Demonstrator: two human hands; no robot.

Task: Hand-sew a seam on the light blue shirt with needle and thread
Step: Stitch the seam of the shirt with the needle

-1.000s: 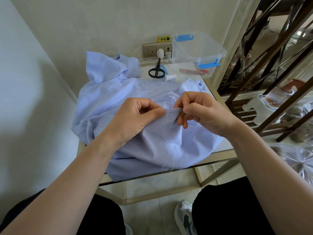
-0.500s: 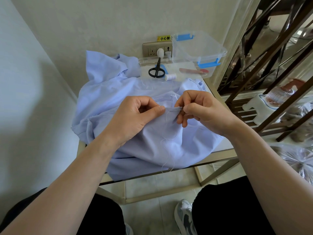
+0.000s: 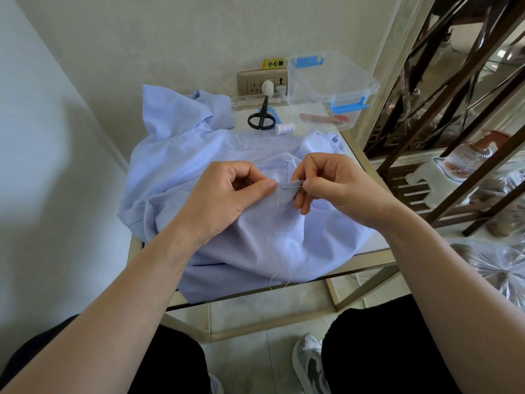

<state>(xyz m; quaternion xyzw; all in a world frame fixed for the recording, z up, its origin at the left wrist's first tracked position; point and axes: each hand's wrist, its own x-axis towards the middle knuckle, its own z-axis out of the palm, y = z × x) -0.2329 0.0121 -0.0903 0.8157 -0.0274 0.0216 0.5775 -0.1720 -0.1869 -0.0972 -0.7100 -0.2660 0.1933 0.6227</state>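
At the pinched fold, the needle (image 3: pixel 292 187) has hardly advanced.
The right hand (image 3: pixel 338 186) pinches its eye end, aiming it left; the left hand (image 3: pixel 227 194) pinches the light blue shirt (image 3: pixel 176 172) just beside the tip. Both have scarcely shifted in the last second, so I judge this stitch only part-way through. Thread (image 3: pixel 272 277) trails down the shirt heaped on the tabletop (image 3: pixel 369 240); scissors (image 3: pixel 261 119) lie beyond.

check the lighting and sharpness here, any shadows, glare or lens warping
Head view: soft, even daylight, no glare on the light blue shirt; a broad soft shadow falls on the left wall; the needle pinched by the right hand is thin but sharp; wide-angle distortion stretches the picture's lower corners.
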